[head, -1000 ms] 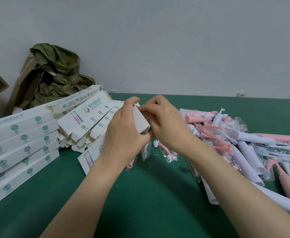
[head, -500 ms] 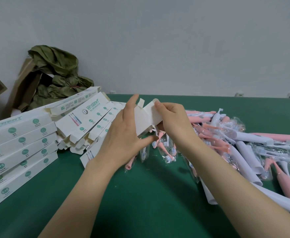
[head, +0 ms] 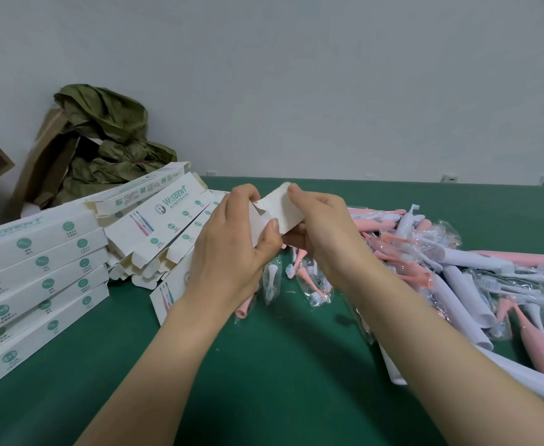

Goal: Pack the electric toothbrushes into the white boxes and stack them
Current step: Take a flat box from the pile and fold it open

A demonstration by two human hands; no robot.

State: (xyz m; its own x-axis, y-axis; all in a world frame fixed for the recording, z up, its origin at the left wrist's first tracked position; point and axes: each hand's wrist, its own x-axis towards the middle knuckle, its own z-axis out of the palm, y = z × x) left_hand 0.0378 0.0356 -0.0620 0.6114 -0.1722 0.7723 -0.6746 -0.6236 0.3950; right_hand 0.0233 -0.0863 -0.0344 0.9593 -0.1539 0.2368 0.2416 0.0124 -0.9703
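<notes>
The left grip (head: 232, 252) curls round a matte white box (head: 280, 207), end flaps open; the right grip (head: 325, 233) pinches its raised, unprinted end flap over the green counter (head: 264, 365).

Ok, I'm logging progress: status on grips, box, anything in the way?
Left grip holds white box. Right grip pinches its open end. Toothbrush pile lies right, not in the way.

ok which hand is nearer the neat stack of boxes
Left. The left hand is right of the stack; the right hand is farther right, by the toothbrushes. Both hold one box.
</notes>
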